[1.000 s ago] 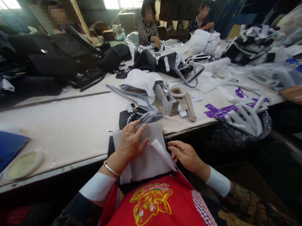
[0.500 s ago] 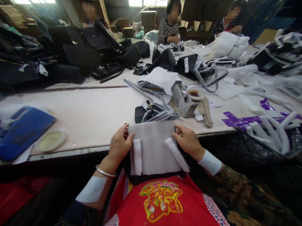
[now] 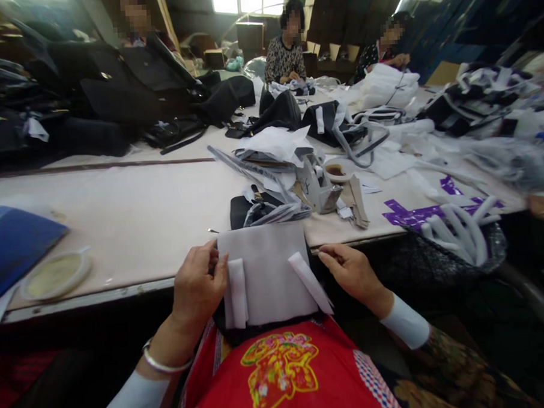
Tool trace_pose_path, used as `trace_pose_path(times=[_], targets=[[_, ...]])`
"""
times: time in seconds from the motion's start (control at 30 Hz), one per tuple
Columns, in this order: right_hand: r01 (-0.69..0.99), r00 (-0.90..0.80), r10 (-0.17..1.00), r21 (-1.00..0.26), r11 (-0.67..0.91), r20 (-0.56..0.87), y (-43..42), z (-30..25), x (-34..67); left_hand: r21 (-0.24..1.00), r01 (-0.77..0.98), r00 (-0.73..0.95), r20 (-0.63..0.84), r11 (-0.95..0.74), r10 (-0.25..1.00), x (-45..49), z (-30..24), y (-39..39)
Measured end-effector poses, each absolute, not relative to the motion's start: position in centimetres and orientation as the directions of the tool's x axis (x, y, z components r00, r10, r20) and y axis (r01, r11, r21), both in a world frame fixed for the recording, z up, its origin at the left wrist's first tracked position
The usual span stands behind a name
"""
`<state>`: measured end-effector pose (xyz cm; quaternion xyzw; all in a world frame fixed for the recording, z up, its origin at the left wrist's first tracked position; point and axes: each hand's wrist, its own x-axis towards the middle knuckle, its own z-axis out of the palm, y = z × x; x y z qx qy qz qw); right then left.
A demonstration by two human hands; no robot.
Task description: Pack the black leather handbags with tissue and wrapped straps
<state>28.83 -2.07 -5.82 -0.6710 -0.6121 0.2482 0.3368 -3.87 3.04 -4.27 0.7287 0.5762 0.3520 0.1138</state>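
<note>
A white rectangular fabric panel (image 3: 268, 273) lies over a dark piece at the table's near edge, above my red apron. Two white strips hang on it, one on the left (image 3: 237, 293) and one slanting on the right (image 3: 309, 282). My left hand (image 3: 197, 288) pinches the panel's left edge beside the left strip. My right hand (image 3: 351, 271) rests at the panel's right side with its fingers curled loosely toward the edge, touching or just off it.
A pale long table (image 3: 132, 216) carries a blue folder (image 3: 12, 245), a round lid (image 3: 54, 275), a tape dispenser (image 3: 319, 187), purple strips (image 3: 412, 213) and heaps of black bags (image 3: 114, 96). A basket of white straps (image 3: 458, 238) stands at right. Three people sit at the far side.
My left hand came off the top of the panel to grip its left edge. Both strips now lie flat on the panel. My right hand has slid a little off its right edge.
</note>
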Motion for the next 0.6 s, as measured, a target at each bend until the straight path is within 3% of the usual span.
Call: trace_pose_path(times=[0.07, 0.13, 0.2, 0.27, 0.43, 0.6], targets=[[0.621, 0.048, 0.998, -0.782, -0.062, -0.041, -3.9, -5.1, 29.2, 0.77, 0.601, 0.137, 0.162, -0.212, 0.977, -1.9, -3.5, 1.2], [0.616, -0.021, 0.988, -0.78, -0.109, -0.154, -5.6, -4.7, 29.3, 0.89, 0.457, 0.3, -0.156, 0.002, 0.941, 0.6, -3.1, -0.4], [0.617, -0.056, 0.973, -0.774, -0.143, -0.224, -6.8, -4.9, 29.1, 0.879, 0.412, 0.425, -0.417, 0.238, 0.803, 3.4, -3.2, -1.2], [0.59, -0.031, 0.974, -0.79, -0.165, -0.226, -7.4, -5.4, 28.8, 0.815, 0.406, 0.447, -0.572, 0.414, 0.688, 5.9, -3.7, -1.4], [0.508, 0.106, 0.988, -0.848, -0.152, -0.114, -7.4, -7.1, 28.2, 0.733, 0.352, 0.397, -0.681, 0.583, 0.616, 9.4, -4.8, -0.9], [0.44, 0.089, 0.996, -0.898, -0.027, 0.013, -7.4, -7.7, 27.8, 0.721, 0.243, 0.38, -0.686, 0.649, 0.621, 10.3, -5.4, -1.5]])
